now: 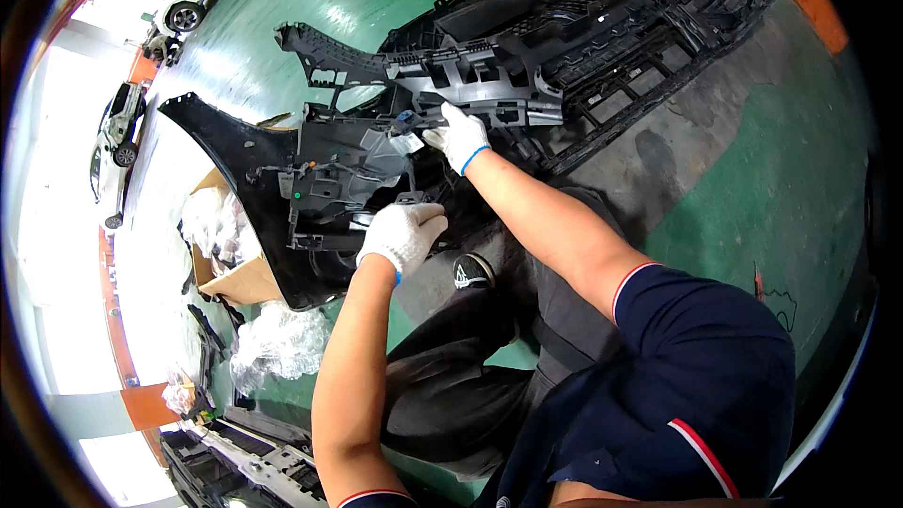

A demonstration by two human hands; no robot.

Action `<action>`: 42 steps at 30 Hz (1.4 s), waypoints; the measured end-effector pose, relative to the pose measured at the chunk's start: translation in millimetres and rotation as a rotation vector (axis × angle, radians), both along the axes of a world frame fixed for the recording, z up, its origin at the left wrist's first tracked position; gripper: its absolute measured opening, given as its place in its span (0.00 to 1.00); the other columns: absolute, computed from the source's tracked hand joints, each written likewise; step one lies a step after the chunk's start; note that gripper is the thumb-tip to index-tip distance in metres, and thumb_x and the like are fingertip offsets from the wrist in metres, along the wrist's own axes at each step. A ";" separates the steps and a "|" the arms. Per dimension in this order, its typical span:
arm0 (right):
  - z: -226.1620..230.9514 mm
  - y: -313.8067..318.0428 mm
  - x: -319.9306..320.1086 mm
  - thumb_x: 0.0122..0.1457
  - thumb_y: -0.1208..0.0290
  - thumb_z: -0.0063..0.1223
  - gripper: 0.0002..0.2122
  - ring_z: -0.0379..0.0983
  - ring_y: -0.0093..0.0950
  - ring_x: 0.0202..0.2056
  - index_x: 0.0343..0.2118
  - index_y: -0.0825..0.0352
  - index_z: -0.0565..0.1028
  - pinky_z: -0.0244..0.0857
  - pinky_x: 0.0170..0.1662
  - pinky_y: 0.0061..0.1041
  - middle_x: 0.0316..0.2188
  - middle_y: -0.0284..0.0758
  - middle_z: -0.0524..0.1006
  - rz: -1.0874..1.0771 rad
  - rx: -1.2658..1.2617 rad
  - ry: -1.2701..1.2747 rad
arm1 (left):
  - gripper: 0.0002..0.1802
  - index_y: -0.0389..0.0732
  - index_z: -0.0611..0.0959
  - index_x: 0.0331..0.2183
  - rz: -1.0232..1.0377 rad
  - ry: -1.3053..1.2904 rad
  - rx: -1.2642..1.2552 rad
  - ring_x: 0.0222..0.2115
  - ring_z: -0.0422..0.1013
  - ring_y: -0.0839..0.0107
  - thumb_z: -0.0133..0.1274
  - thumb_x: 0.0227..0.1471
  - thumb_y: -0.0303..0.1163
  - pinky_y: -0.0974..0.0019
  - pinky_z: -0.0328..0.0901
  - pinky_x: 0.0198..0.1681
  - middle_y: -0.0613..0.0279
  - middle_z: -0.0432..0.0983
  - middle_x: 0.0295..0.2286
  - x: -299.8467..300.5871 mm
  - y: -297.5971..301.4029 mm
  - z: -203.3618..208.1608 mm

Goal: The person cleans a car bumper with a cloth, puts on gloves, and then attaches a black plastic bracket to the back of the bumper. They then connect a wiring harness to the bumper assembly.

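Observation:
A black plastic car bumper lies in front of me, with its ribbed inner side, brackets and a thin wire harness showing. My left hand, in a white knit glove, is closed at its near edge, next to a small silvery piece. The fingertips are partly hidden. Farther off and to the right, my gloved right hand touches the bumper's inner structure. Its thumb and forefinger are apart, beside a white label. A grey plastic bracket strip runs just beyond that hand.
Another large black bumper assembly lies at the far right. To the left stand a cardboard box of wrapped parts and a heap of clear plastic wrap. More car parts lie lower left. Cars stand along the far left.

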State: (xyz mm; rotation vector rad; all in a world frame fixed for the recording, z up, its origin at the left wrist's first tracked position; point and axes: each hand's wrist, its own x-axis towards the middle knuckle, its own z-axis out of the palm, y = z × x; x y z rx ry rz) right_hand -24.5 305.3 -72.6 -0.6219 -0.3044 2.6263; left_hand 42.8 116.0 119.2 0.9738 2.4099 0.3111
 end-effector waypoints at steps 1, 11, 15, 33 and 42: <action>7.4 1.2 0.2 0.66 0.64 0.57 0.13 0.80 0.39 0.27 0.42 0.72 0.74 0.79 0.28 0.34 0.31 0.45 0.80 0.010 0.018 -0.029 | 0.21 0.39 0.86 0.50 -0.018 -0.032 0.038 0.43 0.81 0.61 0.60 0.58 0.39 0.63 0.71 0.51 0.49 0.84 0.44 -4.5 -13.5 -9.8; 24.1 16.4 21.7 0.63 0.65 0.59 0.13 0.79 0.35 0.25 0.37 0.72 0.74 0.77 0.25 0.32 0.31 0.42 0.79 -0.012 0.186 -0.252 | 0.27 0.38 0.79 0.57 -0.050 -0.156 0.085 0.52 0.77 0.61 0.59 0.60 0.41 0.65 0.67 0.57 0.48 0.80 0.52 3.3 -15.6 13.0; 5.7 14.0 35.3 0.63 0.65 0.59 0.12 0.79 0.36 0.26 0.37 0.71 0.72 0.77 0.25 0.32 0.30 0.42 0.78 -0.058 0.139 -0.350 | 0.30 0.38 0.78 0.59 -0.089 -0.185 0.055 0.53 0.76 0.62 0.60 0.60 0.43 0.65 0.68 0.57 0.50 0.78 0.54 3.5 -11.3 18.1; 21.3 16.7 32.1 0.66 0.63 0.55 0.16 0.80 0.40 0.31 0.44 0.74 0.72 0.79 0.29 0.31 0.33 0.46 0.79 -0.162 0.071 -0.183 | 0.32 0.40 0.79 0.58 -0.197 -0.098 0.221 0.51 0.76 0.54 0.64 0.56 0.46 0.60 0.69 0.57 0.47 0.78 0.52 1.8 -16.1 20.0; 26.2 26.4 20.2 0.66 0.59 0.56 0.20 0.80 0.36 0.28 0.45 0.75 0.70 0.78 0.28 0.28 0.36 0.46 0.79 -0.253 0.066 -0.276 | 0.34 0.40 0.79 0.58 -0.249 -0.044 0.206 0.49 0.76 0.51 0.64 0.54 0.48 0.56 0.70 0.54 0.44 0.80 0.47 1.2 -15.0 23.0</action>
